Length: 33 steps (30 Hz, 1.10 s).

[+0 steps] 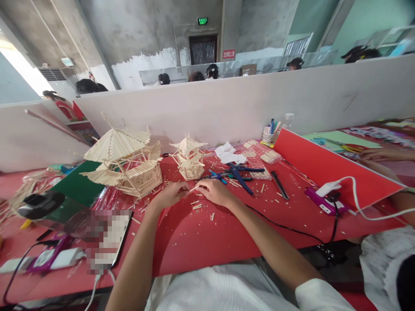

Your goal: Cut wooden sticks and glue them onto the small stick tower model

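Note:
In the middle of the red table, my left hand (170, 194) and my right hand (215, 191) meet close together. A short pale wooden stick (194, 188) is pinched between their fingertips, one end at each hand. Just beyond them stands a small wooden pavilion model (188, 160) with a tiered roof. To the left is a larger pavilion model (129, 164) built of the same sticks. Several cut stick pieces (196, 205) lie scattered in front of my hands. Blue-handled cutting pliers (240, 177) rest beyond my right hand.
A utility knife (279, 185) lies to the right. A red board (333, 168) leans there, with a power strip (326, 202) and cables beside it. At left are a phone (125, 233), a clear bottle (61, 211) and a second power strip (48, 255). Another person's hand (378, 154) shows at far right.

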### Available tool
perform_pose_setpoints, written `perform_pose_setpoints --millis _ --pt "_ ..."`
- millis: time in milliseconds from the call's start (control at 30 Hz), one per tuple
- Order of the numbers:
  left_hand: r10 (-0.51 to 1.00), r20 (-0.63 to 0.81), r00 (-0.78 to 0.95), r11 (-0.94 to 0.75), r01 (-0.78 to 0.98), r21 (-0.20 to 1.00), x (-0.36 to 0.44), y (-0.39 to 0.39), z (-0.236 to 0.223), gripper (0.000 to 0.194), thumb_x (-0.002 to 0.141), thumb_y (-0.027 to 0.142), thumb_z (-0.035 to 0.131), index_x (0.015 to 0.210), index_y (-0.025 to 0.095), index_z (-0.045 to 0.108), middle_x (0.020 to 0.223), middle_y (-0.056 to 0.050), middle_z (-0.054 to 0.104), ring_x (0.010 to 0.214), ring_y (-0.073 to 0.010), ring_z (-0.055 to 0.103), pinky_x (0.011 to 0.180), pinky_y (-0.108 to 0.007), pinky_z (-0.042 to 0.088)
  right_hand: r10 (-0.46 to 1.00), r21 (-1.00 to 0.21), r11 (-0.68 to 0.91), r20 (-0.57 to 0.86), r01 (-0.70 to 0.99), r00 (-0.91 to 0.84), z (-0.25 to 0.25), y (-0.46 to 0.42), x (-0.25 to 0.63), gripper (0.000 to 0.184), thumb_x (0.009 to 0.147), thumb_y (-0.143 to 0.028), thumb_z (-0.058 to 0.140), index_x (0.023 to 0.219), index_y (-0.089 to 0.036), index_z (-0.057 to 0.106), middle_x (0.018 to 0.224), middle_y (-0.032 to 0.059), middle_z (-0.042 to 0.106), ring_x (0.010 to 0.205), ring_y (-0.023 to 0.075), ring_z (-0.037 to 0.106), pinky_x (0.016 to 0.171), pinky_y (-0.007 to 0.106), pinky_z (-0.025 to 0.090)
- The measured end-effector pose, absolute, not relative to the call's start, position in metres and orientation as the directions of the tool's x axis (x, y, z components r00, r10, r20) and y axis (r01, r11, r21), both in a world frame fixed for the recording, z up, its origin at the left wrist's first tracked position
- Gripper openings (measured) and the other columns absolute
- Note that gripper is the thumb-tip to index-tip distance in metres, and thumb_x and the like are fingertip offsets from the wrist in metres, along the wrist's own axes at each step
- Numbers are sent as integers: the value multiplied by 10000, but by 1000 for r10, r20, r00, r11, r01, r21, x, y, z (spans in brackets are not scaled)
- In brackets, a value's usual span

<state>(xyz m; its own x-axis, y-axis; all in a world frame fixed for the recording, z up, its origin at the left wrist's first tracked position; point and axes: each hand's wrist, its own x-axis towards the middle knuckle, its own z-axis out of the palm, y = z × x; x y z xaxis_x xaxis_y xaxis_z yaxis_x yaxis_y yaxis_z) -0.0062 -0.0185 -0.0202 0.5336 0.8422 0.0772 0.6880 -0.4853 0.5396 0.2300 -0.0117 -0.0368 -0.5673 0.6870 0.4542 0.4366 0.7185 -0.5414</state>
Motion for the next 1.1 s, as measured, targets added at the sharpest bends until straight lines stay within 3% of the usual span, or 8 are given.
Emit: perform_pose_setpoints --millis 400,667,800,933,1100 --pt "913 113 393 -389 752 532 -1 -19 -18 222 898 352 501 879 172 629 809 -42 686 715 -181 576 663 -275 406 715 -509 699 464 503 -524 -43 -3 235 248 1003 -254 547 1106 -211 768 1088 76 773 986 192 705 900 281 478" --pt "864 181 470 -469 620 628 0 -22 -14 198 914 318 491 924 170 623 885 -39 691 804 -173 595 757 -272 456 756 -541 654 482 529 -442 -46 8 244 228 985 -231 588 1104 -231 782 1048 74 775 937 190 707 867 278 488" --pt "861 190 473 -475 612 632 0 -24 -12 236 940 350 475 893 164 612 829 -20 663 759 -156 569 723 -256 447 750 -556 661 497 504 -436 -46 10 247 222 981 -225 597 1101 -216 784 1012 74 773 895 185 700 835 270 482" --pt "849 184 496 -479 573 665 4 -27 -11 282 958 420 499 923 169 621 860 -19 673 782 -157 582 739 -258 454 696 -520 717 502 463 -514 -45 6 245 228 985 -204 588 1103 -225 782 1003 66 764 883 171 688 823 255 468" --pt "819 156 553 -474 497 727 9 -24 -17 177 895 331 580 964 174 623 905 -39 696 841 -175 627 792 -277 479 637 -460 766 454 448 -623 -43 -3 235 206 988 -222 595 1079 -221 779 981 60 751 879 160 674 810 241 450"
